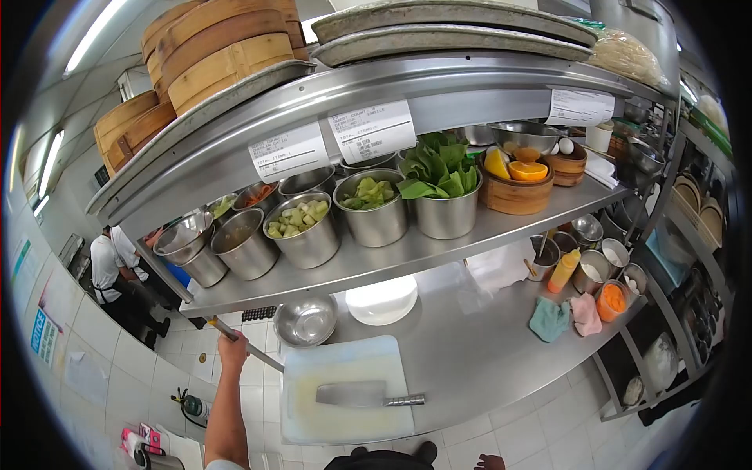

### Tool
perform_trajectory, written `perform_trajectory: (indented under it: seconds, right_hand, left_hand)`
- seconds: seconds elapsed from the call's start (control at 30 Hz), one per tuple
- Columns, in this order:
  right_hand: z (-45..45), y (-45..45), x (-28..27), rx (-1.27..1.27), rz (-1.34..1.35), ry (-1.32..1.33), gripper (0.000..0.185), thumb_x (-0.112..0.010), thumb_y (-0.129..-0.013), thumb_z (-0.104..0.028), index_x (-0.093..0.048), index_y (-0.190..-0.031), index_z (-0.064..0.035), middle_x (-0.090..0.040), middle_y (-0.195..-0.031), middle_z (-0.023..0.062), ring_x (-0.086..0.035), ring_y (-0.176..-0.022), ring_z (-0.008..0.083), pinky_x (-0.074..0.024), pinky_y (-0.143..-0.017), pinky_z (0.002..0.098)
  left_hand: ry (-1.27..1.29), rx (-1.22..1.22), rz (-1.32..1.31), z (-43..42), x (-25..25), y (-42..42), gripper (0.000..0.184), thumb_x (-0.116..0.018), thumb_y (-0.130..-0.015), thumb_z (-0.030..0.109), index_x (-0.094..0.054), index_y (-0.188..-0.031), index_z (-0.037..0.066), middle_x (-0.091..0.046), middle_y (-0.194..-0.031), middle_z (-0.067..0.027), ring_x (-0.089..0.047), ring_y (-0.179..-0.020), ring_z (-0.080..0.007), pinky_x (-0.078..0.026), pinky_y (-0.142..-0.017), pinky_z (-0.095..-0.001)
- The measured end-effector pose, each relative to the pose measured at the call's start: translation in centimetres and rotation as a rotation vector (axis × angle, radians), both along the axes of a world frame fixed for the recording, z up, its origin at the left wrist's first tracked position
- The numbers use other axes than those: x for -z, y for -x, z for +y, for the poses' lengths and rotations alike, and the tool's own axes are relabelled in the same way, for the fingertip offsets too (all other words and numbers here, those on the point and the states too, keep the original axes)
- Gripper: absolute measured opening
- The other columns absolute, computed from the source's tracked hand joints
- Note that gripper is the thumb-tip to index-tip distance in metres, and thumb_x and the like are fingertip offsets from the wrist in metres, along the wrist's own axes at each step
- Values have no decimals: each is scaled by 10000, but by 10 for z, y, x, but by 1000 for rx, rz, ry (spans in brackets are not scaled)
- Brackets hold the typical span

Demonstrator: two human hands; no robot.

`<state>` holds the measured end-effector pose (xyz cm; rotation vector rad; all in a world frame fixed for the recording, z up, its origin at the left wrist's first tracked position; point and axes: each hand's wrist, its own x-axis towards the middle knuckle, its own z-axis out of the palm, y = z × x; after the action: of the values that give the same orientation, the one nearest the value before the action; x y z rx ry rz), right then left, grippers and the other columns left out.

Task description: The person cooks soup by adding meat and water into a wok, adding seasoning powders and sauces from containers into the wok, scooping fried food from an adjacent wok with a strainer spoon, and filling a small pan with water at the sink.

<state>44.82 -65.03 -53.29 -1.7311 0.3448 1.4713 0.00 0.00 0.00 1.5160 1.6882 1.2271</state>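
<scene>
My left hand (pixel 232 348) is closed around the metal post (pixel 265 358) at the table's left edge. At the bottom edge my right hand (pixel 490 463) shows only in part, its fingers loosely apart and nothing visible in them. Between the hands, a cleaver (pixel 351 393) lies flat on a wet, pale cutting board (pixel 309 423), its handle pointing right. Behind the board stand a steel mixing bowl (pixel 305 319) and a white plate (pixel 381 300).
Overhead, a shelf (pixel 376 270) holds steel pots of cut vegetables, leafy greens (pixel 442 168) and a bamboo steamer (pixel 515 194) with orange pieces. Cloths (pixel 551 319), a yellow squeeze bottle (pixel 564 272) and several containers sit right. Two people (pixel 108 266) stand in the left background.
</scene>
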Motion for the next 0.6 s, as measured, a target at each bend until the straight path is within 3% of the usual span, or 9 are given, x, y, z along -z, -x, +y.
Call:
perform_trajectory:
  seconds: [0.07,0.17,0.27,0.3,0.37,0.47,0.57,0.6]
  right_hand:
    - [4,10,-77,173,37,-93,509,-710,-890,-390,-618,-1313,-121,-666,-1038,168,-681,-758,325,-599,-658,464]
    - [22,11,-97,148,12,-63,406,-652,-932,-355,-637,-1265,-124,-663,-986,146,-677,-781,325,-595,-676,446]
    - [11,19,-105,112,57,45,440,-649,-908,-375,-632,-1243,-89,-643,-1021,147,-675,-787,332,-595,-674,468]
    - [-18,38,-140,127,-108,-281,520,-655,-873,-430,-617,-1247,-71,-620,-1083,152,-671,-832,340,-593,-728,488]
    - [-12,43,-131,109,-10,-78,630,-660,-840,-488,-573,-1301,-67,-599,-1143,166,-664,-898,353,-581,-806,490]
    - [-57,71,-60,-210,-435,-438,646,-653,-845,-470,-530,-1341,-73,-589,-1166,173,-664,-919,353,-579,-786,462]
    - [-44,78,-111,-225,-440,-416,641,-637,-867,-445,-499,-1330,-24,-635,-1027,193,-685,-805,324,-574,-672,437]
    - [-50,78,-62,-237,-419,-466,606,-629,-884,-430,-513,-1301,-6,-641,-947,193,-670,-733,309,-553,-618,425]
  left_hand:
    - [19,6,-33,-8,-5,-2,145,-627,-775,-28,-533,-872,26,-581,-693,-83,-569,-460,-184,-498,-392,-322]
    - [10,-15,-16,10,2,0,143,-627,-771,-27,-530,-863,24,-574,-681,-81,-555,-445,-175,-489,-384,-315]
    - [19,-10,-24,5,2,-2,142,-628,-771,-26,-531,-861,26,-571,-678,-79,-555,-441,-174,-485,-377,-308]
    - [28,-6,-19,4,1,-3,142,-629,-772,-25,-531,-862,27,-571,-678,-79,-555,-440,-174,-485,-376,-307]
    - [43,0,-8,2,0,-3,142,-630,-775,-23,-531,-864,29,-570,-679,-78,-555,-439,-173,-484,-373,-305]
    - [40,-2,-3,0,-1,-4,144,-632,-776,-21,-532,-865,32,-568,-680,-75,-553,-435,-170,-486,-371,-305]
    - [38,-6,8,1,1,-4,145,-633,-778,-20,-533,-867,35,-567,-677,-72,-545,-425,-165,-487,-368,-302]
    - [49,-3,4,0,0,-5,146,-633,-777,-19,-533,-868,35,-567,-678,-72,-545,-424,-166,-487,-367,-301]
